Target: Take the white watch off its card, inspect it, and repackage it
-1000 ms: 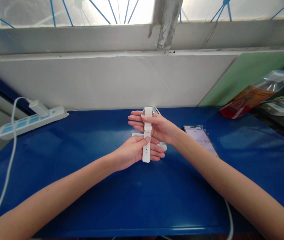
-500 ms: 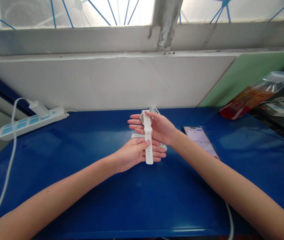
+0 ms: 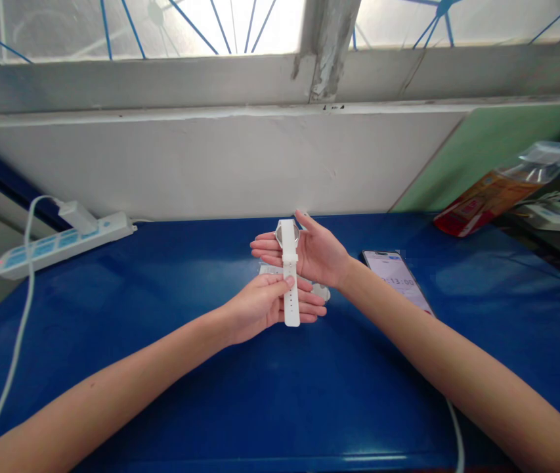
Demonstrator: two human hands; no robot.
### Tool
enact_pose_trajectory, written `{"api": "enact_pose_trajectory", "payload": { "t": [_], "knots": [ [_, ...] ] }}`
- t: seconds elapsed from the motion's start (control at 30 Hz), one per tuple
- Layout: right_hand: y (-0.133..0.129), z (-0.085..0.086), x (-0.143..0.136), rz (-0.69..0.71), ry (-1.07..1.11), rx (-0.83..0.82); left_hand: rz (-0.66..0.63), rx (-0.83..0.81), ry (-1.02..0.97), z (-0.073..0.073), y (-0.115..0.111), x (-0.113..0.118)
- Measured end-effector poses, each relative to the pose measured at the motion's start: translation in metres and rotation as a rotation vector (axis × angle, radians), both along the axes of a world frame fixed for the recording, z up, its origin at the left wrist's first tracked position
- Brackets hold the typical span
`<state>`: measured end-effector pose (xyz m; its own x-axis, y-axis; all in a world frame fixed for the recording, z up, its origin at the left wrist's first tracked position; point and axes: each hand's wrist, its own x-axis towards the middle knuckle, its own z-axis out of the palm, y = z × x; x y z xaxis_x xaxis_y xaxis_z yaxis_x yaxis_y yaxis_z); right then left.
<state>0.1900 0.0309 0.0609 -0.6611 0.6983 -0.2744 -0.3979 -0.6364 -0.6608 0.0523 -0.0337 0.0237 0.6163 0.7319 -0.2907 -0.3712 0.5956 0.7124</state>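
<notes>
A white wristwatch [image 3: 290, 248] is held lengthwise over both hands, its strap running toward me. My left hand [image 3: 255, 303] grips the holed strap end, thumb pressing it onto the stretched fingers. Beneath the watch head lies my right hand [image 3: 327, 255], palm up and open, with its thumb lifted clear. The watch head touches or rests over those fingers; the strap partly covers it. Under the hands, a white item [image 3: 320, 292] shows on the blue table [image 3: 270, 401], mostly hidden, so its kind cannot be made out.
At the left stands a white power strip [image 3: 63, 244] with a plugged-in charger [image 3: 79, 217] and a cable [image 3: 24, 315]. A phone [image 3: 398, 276] showing a timer lies beside my right forearm. A tilted drink bottle [image 3: 494, 190] is at the back right.
My right thumb has come up off the watch and now points away, so that hand is open. The left hand keeps its grip on the strap.
</notes>
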Motion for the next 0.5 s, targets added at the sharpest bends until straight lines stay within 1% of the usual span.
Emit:
{"api": "enact_pose_trajectory", "payload": {
  "t": [0.2, 0.5],
  "knots": [
    [0.0008, 0.0011, 0.0021, -0.008, 0.012, 0.047, 0.026, 0.002, 0.003, 0.0008, -0.0002, -0.0007],
    [0.0005, 0.0019, 0.0015, -0.006, 0.006, 0.041, 0.018, -0.003, -0.018, 0.0009, -0.0003, 0.0001]
  ]
}}
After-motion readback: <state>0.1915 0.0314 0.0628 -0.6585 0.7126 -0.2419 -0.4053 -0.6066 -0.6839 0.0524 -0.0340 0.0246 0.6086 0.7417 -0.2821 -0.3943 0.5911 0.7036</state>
